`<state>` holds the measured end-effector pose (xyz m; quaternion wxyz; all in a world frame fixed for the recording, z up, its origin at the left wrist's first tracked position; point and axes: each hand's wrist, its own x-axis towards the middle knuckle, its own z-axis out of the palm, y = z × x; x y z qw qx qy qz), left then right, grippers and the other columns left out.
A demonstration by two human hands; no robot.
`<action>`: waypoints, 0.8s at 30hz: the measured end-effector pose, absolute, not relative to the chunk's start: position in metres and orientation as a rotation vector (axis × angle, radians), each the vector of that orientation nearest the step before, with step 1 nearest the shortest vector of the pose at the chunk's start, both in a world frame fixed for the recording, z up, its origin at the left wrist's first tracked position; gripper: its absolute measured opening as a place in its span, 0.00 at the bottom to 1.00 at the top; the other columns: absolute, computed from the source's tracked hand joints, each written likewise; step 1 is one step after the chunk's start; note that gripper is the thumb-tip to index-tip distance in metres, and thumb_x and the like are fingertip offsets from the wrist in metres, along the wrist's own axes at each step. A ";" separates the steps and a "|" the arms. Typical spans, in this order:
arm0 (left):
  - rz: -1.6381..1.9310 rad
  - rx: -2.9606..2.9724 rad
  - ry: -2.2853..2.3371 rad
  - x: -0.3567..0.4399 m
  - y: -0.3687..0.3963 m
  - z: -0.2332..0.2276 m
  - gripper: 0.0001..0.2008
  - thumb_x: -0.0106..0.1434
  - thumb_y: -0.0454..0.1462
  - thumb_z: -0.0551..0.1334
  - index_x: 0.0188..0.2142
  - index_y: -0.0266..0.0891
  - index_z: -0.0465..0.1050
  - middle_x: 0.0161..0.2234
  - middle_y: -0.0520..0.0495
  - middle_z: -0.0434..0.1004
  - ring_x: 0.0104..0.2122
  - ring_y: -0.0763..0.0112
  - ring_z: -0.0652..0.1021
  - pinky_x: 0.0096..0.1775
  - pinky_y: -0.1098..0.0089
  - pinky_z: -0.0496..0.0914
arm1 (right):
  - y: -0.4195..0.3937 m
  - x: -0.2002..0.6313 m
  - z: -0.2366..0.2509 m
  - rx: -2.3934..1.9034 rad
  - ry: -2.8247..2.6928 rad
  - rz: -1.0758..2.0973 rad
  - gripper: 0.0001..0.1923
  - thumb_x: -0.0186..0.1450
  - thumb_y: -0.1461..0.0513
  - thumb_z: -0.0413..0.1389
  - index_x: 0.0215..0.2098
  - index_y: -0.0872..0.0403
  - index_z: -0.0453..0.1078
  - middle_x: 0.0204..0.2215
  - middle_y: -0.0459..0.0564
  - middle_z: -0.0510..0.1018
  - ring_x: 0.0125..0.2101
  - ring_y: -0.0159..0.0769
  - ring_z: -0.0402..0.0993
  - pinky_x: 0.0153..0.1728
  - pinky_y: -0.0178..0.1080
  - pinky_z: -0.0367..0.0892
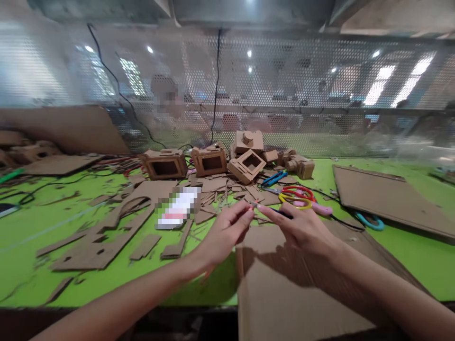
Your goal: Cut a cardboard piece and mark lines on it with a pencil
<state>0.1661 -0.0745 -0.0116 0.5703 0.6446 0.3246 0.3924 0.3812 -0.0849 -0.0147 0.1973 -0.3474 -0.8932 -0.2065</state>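
Head view: both hands [256, 222] pinch something small, blurred.

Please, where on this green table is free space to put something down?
Bare green mat lies at the right, between the cardboard sheet and the big board. Another patch is far left. The middle, around the scissors and cardboard scraps, is crowded.

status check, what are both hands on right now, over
Left hand and right hand pinch one small thin item between fingertips, too blurred to identify. Cardboard sheet below. Scissors and cardboard scraps just beyond.
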 end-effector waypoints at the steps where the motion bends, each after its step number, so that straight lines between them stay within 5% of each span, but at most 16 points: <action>1: 0.927 1.537 0.761 0.165 -0.079 -0.006 0.19 0.63 0.53 0.57 0.28 0.41 0.59 0.19 0.60 0.51 0.18 0.80 0.52 0.20 0.75 0.48 | -0.084 0.382 -0.011 -0.985 -2.482 -0.597 0.34 0.64 0.71 0.46 0.67 0.46 0.52 0.32 0.47 0.70 0.22 0.28 0.59 0.21 0.31 0.54; 10: 0.979 1.541 0.650 0.140 -0.126 0.034 0.19 0.64 0.52 0.57 0.27 0.41 0.56 0.17 0.62 0.48 0.16 0.82 0.51 0.18 0.77 0.46 | -0.128 0.403 0.013 -0.968 -2.069 -0.596 0.33 0.68 0.71 0.45 0.69 0.43 0.46 0.25 0.43 0.63 0.23 0.29 0.61 0.24 0.29 0.59; 24: 1.034 1.715 0.670 0.133 -0.159 0.032 0.17 0.67 0.50 0.54 0.31 0.40 0.62 0.19 0.61 0.49 0.17 0.82 0.52 0.19 0.77 0.49 | -0.189 0.344 0.039 -0.930 -2.311 -0.799 0.36 0.69 0.68 0.40 0.70 0.43 0.30 0.29 0.45 0.69 0.22 0.29 0.63 0.25 0.32 0.66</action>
